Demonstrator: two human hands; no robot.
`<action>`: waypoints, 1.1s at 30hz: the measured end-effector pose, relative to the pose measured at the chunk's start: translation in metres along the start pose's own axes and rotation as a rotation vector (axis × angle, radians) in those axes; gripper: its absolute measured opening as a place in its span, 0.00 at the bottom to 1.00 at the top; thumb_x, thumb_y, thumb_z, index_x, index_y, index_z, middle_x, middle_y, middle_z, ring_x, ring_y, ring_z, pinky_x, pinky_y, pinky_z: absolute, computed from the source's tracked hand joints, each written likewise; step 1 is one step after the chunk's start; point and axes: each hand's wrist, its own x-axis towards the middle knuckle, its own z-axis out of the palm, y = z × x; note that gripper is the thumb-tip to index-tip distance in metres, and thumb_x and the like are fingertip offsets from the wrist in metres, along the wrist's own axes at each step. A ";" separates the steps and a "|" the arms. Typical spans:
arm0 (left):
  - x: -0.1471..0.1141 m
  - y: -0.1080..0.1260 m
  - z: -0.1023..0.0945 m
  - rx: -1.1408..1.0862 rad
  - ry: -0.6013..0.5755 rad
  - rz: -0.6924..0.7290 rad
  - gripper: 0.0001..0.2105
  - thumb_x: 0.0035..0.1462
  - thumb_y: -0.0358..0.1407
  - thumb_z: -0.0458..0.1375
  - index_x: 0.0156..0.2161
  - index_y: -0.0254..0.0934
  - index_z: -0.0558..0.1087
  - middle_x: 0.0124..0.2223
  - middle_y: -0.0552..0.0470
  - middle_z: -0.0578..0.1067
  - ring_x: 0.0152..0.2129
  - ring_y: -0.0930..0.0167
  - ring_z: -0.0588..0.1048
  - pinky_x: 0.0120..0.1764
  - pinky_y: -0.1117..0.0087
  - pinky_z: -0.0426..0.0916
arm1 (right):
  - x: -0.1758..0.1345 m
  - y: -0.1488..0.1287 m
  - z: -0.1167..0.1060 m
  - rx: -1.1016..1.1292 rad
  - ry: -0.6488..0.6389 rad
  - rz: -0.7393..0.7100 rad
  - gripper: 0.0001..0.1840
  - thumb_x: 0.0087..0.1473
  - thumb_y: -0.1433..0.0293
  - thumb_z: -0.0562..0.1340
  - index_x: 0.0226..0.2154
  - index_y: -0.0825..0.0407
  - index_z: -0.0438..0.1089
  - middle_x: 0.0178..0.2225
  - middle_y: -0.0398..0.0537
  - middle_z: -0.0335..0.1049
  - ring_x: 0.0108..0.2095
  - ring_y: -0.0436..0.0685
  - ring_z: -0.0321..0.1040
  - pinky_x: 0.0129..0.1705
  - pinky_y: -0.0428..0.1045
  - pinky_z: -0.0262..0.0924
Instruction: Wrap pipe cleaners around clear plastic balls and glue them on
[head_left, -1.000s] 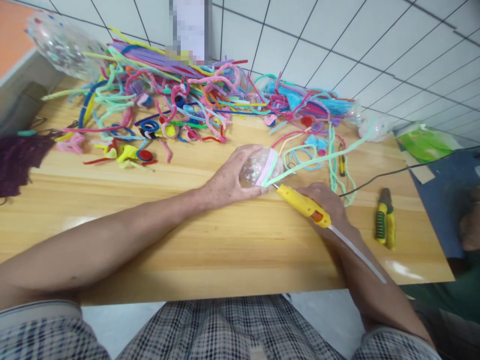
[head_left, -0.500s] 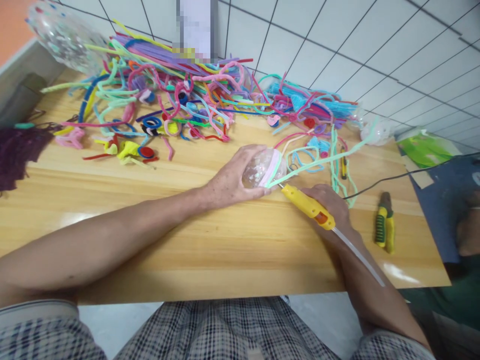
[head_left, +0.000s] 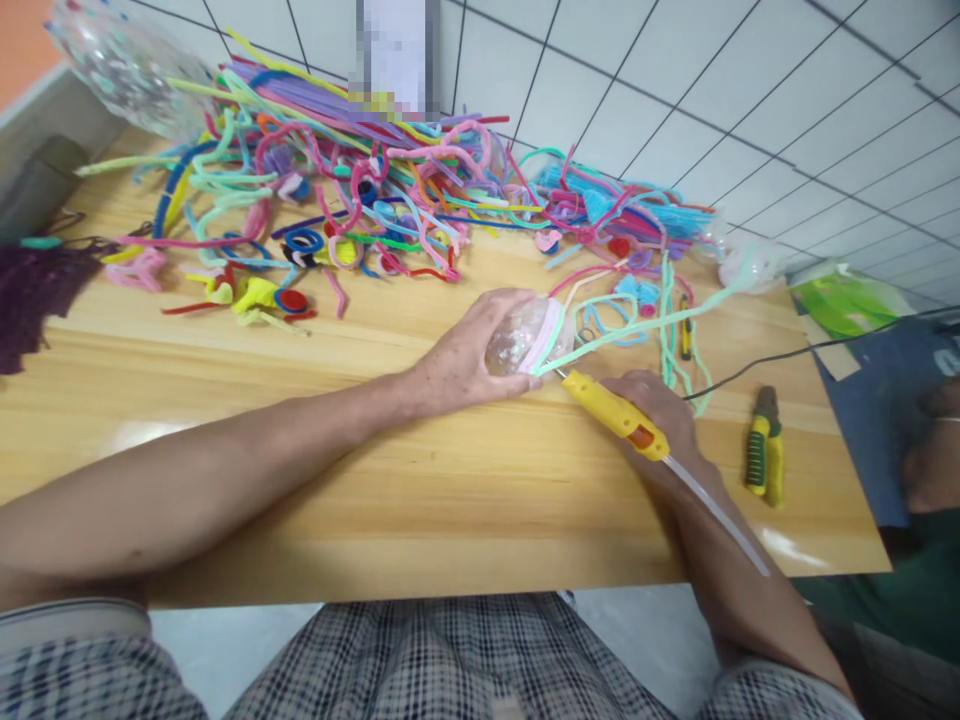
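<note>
My left hand (head_left: 480, 350) is wrapped round a clear plastic ball (head_left: 510, 338) with pale flecks inside. Around the ball runs a lilac and mint-green band of pipe cleaner. A long mint-green pipe cleaner (head_left: 645, 325) stretches from the band's lower edge out to the upper right. In my right hand (head_left: 660, 415) is a yellow hot glue gun (head_left: 611, 408), its metal nozzle at the ball beside the band. A translucent glue stick (head_left: 716, 513) sticks out of its back end. The fingers of my right hand are partly hidden behind the gun.
Pliers (head_left: 764, 447) with yellow-green handles lie at the right, near a black cable (head_left: 772, 358) and a yellow cutter (head_left: 685, 328). A large heap of coloured pipe cleaners (head_left: 315, 110) lines the back by the tiled wall. Part of another person (head_left: 934, 470) shows at the right edge.
Both hands, the ball and the glue gun stay almost where they were. The view has shifted very slightly.
</note>
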 end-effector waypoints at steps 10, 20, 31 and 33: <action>0.000 0.000 0.000 0.004 -0.007 -0.044 0.43 0.62 0.45 0.76 0.77 0.42 0.64 0.76 0.35 0.71 0.76 0.49 0.71 0.79 0.43 0.68 | 0.005 -0.006 -0.008 -0.032 -0.015 0.031 0.20 0.71 0.70 0.58 0.54 0.39 0.82 0.35 0.45 0.82 0.34 0.63 0.82 0.37 0.56 0.74; 0.001 0.000 0.000 -0.015 0.003 -0.003 0.43 0.64 0.47 0.75 0.76 0.40 0.63 0.76 0.33 0.72 0.75 0.49 0.72 0.78 0.43 0.68 | 0.002 -0.001 -0.004 -0.047 -0.004 0.013 0.19 0.67 0.70 0.60 0.54 0.41 0.81 0.35 0.46 0.83 0.34 0.64 0.82 0.36 0.56 0.74; 0.000 -0.001 0.000 -0.015 -0.006 -0.013 0.43 0.64 0.48 0.75 0.76 0.40 0.64 0.76 0.34 0.71 0.76 0.50 0.71 0.79 0.45 0.68 | 0.002 -0.001 -0.004 -0.038 -0.007 0.050 0.20 0.67 0.71 0.60 0.54 0.40 0.81 0.36 0.46 0.83 0.35 0.64 0.83 0.39 0.57 0.76; 0.000 -0.001 0.000 -0.020 0.000 0.004 0.42 0.64 0.47 0.75 0.76 0.40 0.63 0.76 0.33 0.71 0.76 0.50 0.71 0.79 0.46 0.67 | 0.004 -0.003 -0.005 -0.044 -0.003 0.056 0.20 0.69 0.71 0.59 0.54 0.40 0.82 0.35 0.45 0.83 0.34 0.64 0.82 0.38 0.57 0.75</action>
